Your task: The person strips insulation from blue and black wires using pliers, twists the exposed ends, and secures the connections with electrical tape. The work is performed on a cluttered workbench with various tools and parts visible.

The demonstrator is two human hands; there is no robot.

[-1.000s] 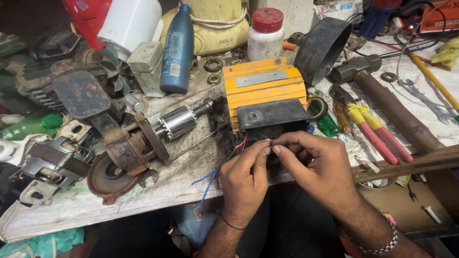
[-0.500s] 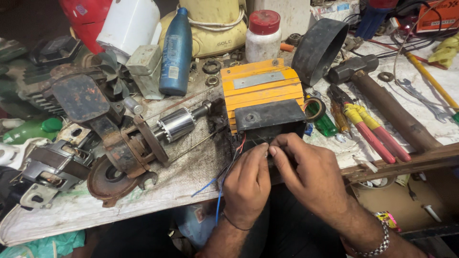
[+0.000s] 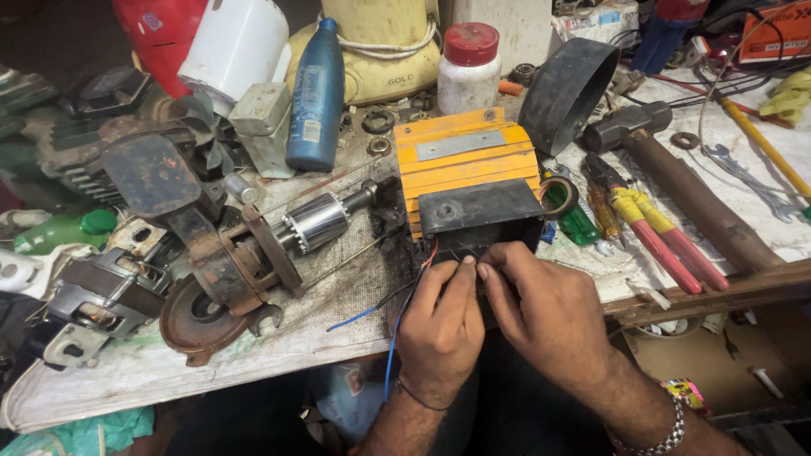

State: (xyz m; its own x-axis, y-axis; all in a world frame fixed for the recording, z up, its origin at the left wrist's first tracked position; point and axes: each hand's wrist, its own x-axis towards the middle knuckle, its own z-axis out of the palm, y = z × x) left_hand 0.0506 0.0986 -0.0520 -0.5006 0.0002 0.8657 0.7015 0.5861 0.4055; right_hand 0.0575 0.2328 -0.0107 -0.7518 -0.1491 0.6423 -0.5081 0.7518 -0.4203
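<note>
A cluttered workbench (image 3: pixel 338 338) is seen from above, from a head-worn camera. At the bench's near edge, right of centre, two bare hands are brought together over thin wires (image 3: pixel 429 253) that come out of the front of an orange ribbed metal box (image 3: pixel 465 160) with a black end block (image 3: pixel 480 209).

The left hand (image 3: pixel 439 329) is closed, thumb and forefinger pinching the wires just below the black block. The right hand (image 3: pixel 549 312), a bead bracelet at its wrist, is also pinched shut, its fingertips touching those of the left at the same spot. A blue wire (image 3: pixel 390 355) and a darker one hang down from the pinch, over the bench edge.

Compared with a second ago, the hands have been drawn closer together and nearer the black block, with the fingertips now meeting; the blue wire hangs straighter. The box itself has not been moved. This is judged to mean fine work on the wire ends, such as twisting or joining, is under way rather than finished.

Left of the box lie a shiny motor armature (image 3: pixel 317 221) and a rusty grinder head (image 3: pixel 224 279). Behind stand a blue bottle (image 3: pixel 315 97) and a white jar with a red lid (image 3: pixel 470 67). Toward the right edge lie a hammer (image 3: pixel 684 190) and red-and-yellow pliers (image 3: pixel 650 232).
</note>
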